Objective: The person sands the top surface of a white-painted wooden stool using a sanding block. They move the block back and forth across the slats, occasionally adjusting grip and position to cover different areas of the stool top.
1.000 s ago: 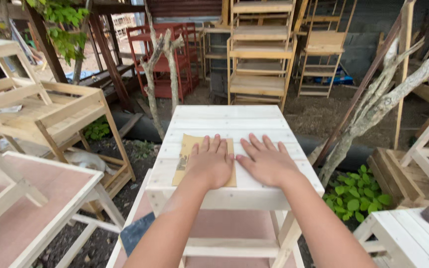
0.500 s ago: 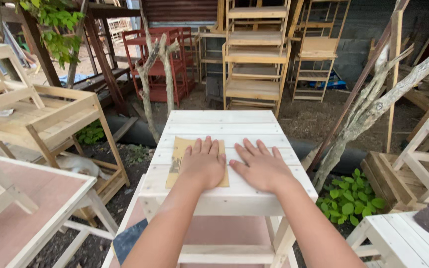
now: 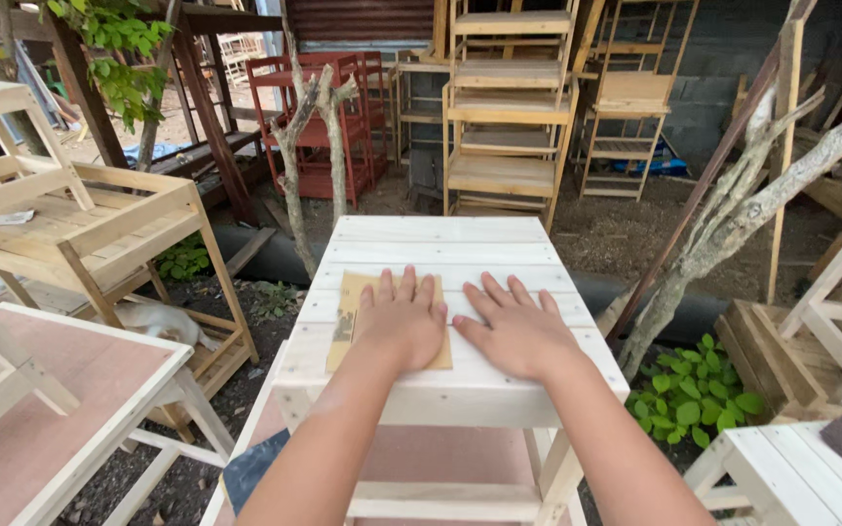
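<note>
1. On top of the white slatted table [image 3: 440, 239], near its front edge, lies a tan sheet of sandpaper [image 3: 348, 321], flat on the boards and a little to the left of the middle.
2. Left hand [image 3: 403, 321] rests flat on the sheet, palm down, fingers stretched and close together. It grasps nothing; it only presses the paper against the wood.
3. Right hand [image 3: 516, 329] lies just beside it, also flat and spread, directly on the bare painted slats. Its thumb tip is very near the left hand; I cannot tell if they touch. It holds nothing.
4. As a judgement: the sheet looks thin, light and flexible. It will bend or fold easily and may tear at a corner if pulled. The rough side probably grips the wood, so it should not slide by itself, but under a smooth palm it could slip.
5. Best place to control it seems the middle, with a wide flat palm as now. To lift it, I would pinch the free left edge, which shows beyond the fingers.
6. The gaps between slats could catch an edge of the paper, so moving along the boards seems safer.
7. Around stand unpainted wooden shelves [image 3: 509, 107], a red rack [image 3: 314, 107] and a bare tree trunk [image 3: 304, 166]; all are well apart from the hands.
</note>
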